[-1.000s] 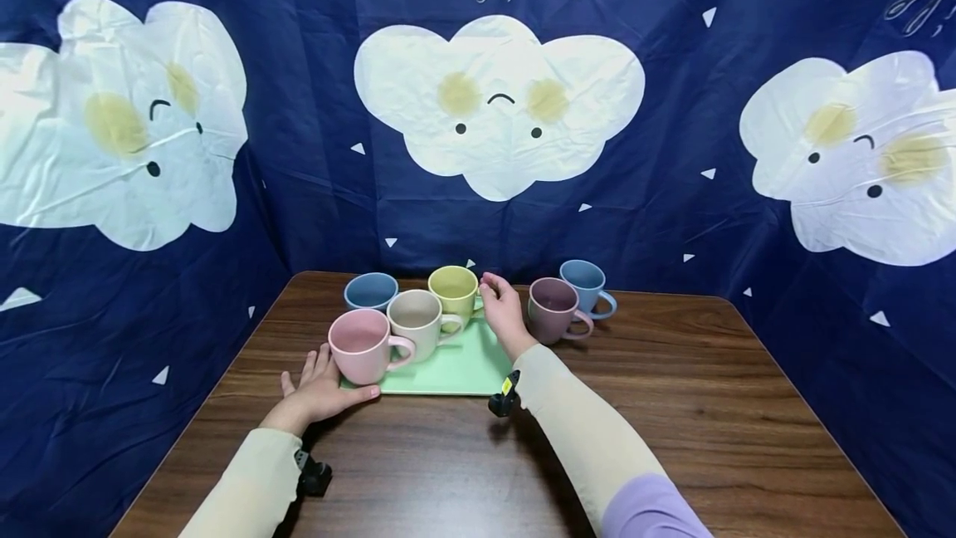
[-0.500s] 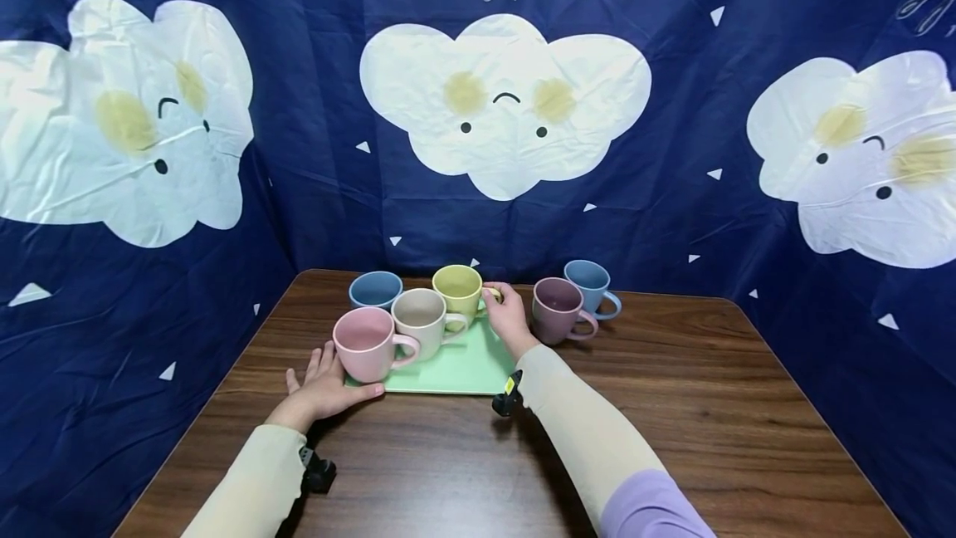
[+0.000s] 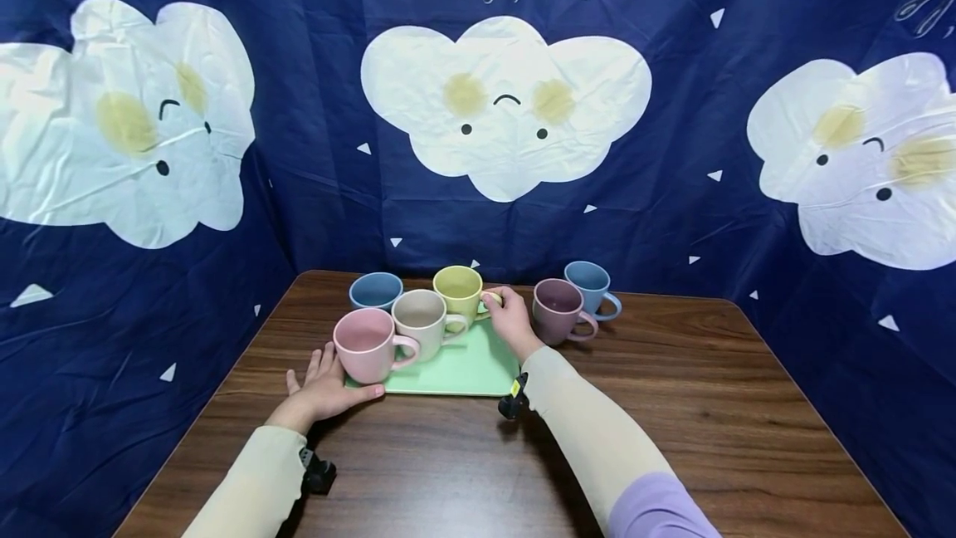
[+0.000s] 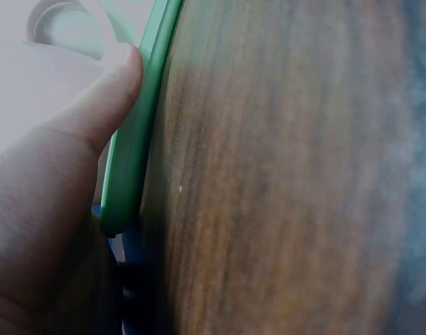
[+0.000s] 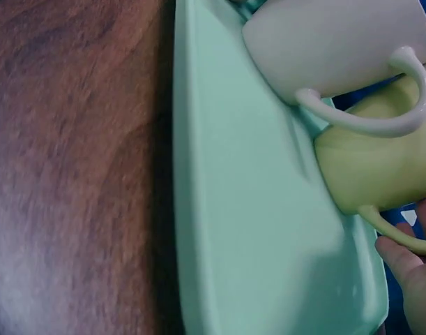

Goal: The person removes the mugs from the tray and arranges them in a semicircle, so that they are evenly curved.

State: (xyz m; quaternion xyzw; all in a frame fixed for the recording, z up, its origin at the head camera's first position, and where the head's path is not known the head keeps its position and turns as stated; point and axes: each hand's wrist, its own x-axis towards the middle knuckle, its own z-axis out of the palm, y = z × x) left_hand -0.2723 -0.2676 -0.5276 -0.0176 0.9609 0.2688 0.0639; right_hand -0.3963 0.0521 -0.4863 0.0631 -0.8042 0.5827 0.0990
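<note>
A light green tray (image 3: 478, 359) bears a pink mug (image 3: 364, 347), a whitish mug (image 3: 421, 326) and a yellow mug (image 3: 458, 285); a blue mug (image 3: 376, 289) shows behind them, its base hidden. My right hand (image 3: 510, 318) is at the yellow mug's handle, thumb and fingers pinching it in the right wrist view, where the yellow mug (image 5: 380, 160) stands upright on the tray (image 5: 261, 230). My left hand (image 3: 321, 393) lies at the tray's near left corner beside the pink mug, fingers spread. Its thumb (image 4: 111, 91) lies along the tray's edge (image 4: 132, 153) in the left wrist view.
Right of the tray, a purple mug (image 3: 556, 310) stands on the wooden table (image 3: 672, 388), close to my right hand. Behind it is another blue mug (image 3: 588, 285), handle to the right. A dark blue cloth (image 3: 321, 214) hangs along the table's back and sides.
My right hand's fingers, earlier raised beside the yellow mug, have come down onto its handle and now pinch it. My left hand keeps its place at the tray; the head view shifted slightly.
</note>
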